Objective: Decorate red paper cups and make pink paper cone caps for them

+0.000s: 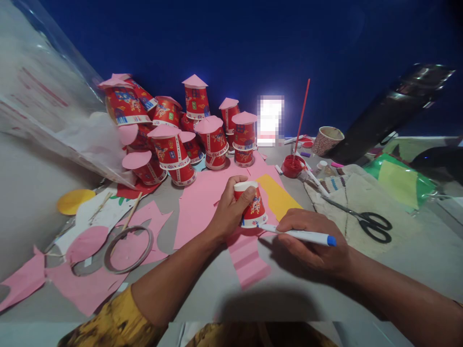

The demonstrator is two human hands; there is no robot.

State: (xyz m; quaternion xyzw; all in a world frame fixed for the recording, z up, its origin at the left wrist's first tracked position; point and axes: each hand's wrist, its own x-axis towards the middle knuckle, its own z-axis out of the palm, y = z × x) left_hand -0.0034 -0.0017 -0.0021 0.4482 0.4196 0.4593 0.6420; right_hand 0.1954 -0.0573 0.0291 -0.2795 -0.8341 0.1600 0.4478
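Note:
My left hand (231, 207) is wrapped round a red printed paper cup (255, 206), which stands upside down with its white base up and its rim low. In my right hand (311, 236) is a white marker pen (307, 235) with a blue end, held sideways. Its tip meets the cup near the rim; whether it touches is hard to tell. Beneath the cup lies pink paper (202, 202), with a creased pink strip (249, 262) reaching toward me. A yellow paper strip (277, 195) lies just behind my right hand.
Several red cups with pink paper cone tops (168, 149) are stacked at the back left. Black-handled scissors (372, 224) lie on cloth at right. A red paint pot (293, 166) holds an upright stick. Pink scraps and a tape ring (148, 255) lie at left.

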